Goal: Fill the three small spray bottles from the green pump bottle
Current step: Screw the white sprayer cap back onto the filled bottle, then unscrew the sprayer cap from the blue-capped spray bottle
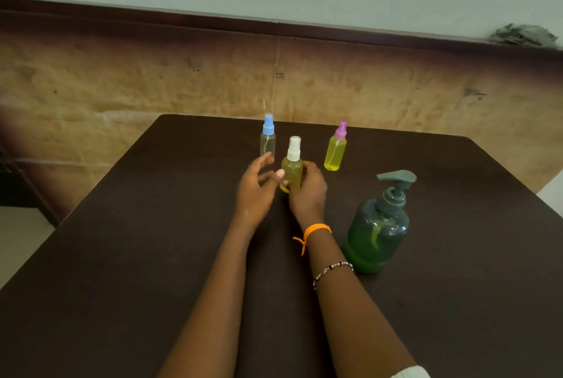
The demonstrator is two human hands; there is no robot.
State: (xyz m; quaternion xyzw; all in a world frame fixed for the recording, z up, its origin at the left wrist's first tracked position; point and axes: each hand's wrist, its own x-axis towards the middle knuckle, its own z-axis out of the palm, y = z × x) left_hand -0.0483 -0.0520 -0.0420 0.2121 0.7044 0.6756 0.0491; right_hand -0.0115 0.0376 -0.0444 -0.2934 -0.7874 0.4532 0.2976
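On the dark table [122, 255], I saw the blue-capped spray bottle [268, 141] nearly empty at eleven o'clock, my left hand [256, 191] loose and open, holding nothing, just beside it. My right hand [307, 191] gripped the white-capped spray bottle [293, 164], filled yellow, at centre. The full pink-capped spray bottle [335, 149] stood at one o'clock, the green pump bottle [379, 228] at four.

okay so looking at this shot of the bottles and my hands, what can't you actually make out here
Head view only:
- Base of the white-capped bottle: hidden by the right hand gripping it.
- Bottom of the blue-capped bottle: behind the left hand.
- Blue-capped bottle's fill level: too small, clear.
- Grey heap at the right edge: blurred, cut off.
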